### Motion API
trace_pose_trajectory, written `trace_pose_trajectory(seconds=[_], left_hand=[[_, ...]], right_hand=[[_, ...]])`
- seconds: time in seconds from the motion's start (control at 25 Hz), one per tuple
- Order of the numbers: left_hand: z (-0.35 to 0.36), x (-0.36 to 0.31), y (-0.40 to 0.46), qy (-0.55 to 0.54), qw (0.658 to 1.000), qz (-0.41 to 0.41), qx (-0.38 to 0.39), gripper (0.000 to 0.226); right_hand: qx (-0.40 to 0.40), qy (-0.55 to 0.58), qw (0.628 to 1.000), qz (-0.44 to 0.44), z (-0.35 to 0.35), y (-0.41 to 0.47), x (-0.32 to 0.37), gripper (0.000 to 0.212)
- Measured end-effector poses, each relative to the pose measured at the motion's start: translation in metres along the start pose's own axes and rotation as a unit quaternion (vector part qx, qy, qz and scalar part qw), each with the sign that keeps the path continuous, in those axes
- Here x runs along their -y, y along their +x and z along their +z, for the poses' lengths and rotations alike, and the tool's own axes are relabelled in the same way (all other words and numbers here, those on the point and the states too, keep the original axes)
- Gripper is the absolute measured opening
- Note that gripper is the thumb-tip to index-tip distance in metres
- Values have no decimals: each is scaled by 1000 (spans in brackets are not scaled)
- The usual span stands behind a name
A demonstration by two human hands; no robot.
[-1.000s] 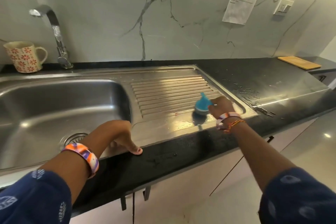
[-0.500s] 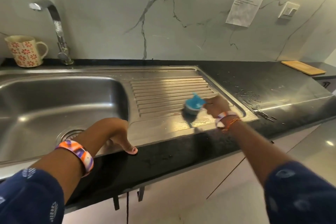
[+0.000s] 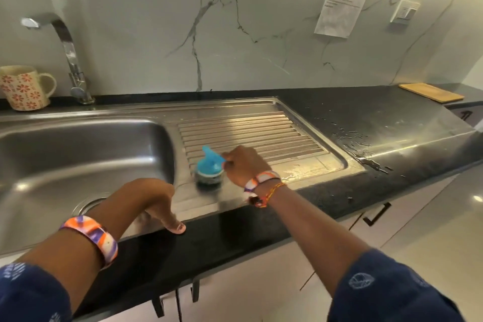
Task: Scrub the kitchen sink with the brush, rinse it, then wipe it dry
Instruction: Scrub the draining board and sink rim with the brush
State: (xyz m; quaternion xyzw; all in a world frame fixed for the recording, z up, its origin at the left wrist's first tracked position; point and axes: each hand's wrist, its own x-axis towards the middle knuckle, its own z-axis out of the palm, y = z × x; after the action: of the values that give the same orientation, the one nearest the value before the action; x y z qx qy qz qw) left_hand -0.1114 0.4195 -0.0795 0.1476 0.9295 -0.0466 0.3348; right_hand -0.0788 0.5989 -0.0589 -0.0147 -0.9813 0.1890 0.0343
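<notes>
Head view: the right hand [image 3: 244, 165] has its grip clenched round the handle of the blue brush [image 3: 210, 167], whose bristles press the steel sink [image 3: 86, 149] drainboard at its near-left corner, at 3 o'clock from the basin. The left hand [image 3: 151, 197] rests on the sink's front rim, fingers curled down, thumb on the black bench [image 3: 209, 232], grasping nothing. A floral mug [image 3: 24, 87] stands at 9 o'clock from the tap [image 3: 69, 57].

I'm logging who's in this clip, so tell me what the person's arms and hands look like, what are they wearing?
Both arms wear dark navy sleeves with a small pale printed motif, pushed up past the forearms. The left hand has a wide orange, purple and white band at its wrist. The right hand has a similar band plus thin orange-red threads. A light-painted nail shows on the left hand.
</notes>
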Motion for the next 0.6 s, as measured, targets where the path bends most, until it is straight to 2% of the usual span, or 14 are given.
trace_pose_trajectory(seconds=[0.16, 0.24, 0.28, 0.32, 0.4, 0.52, 0.6], left_hand=[[-7, -6, 0, -4, 1000, -8, 24, 69], [-13, -9, 1, 13, 1000, -2, -22, 63], [-16, -9, 3, 20, 998, -1, -67, 61], [-18, -6, 5, 22, 993, -6, -113, 59], [-19, 5, 12, 0, 984, -24, -178, 55], [-13, 13, 24, -33, 974, -16, -222, 46], [-11, 7, 29, -42, 970, 13, -237, 40]], right_hand=[[-43, -31, 983, 177, -53, 15, -102, 30], [-65, -43, 961, 266, -75, 15, -138, 29], [-69, -39, 957, 280, -79, 13, -144, 29], [-67, -25, 960, 272, -78, 10, -139, 30], [-51, 54, 980, 184, -53, -2, -106, 30], [0, 133, 991, 8, -2, -39, -25, 32], [20, 119, 992, -38, 10, -49, -1, 36]])
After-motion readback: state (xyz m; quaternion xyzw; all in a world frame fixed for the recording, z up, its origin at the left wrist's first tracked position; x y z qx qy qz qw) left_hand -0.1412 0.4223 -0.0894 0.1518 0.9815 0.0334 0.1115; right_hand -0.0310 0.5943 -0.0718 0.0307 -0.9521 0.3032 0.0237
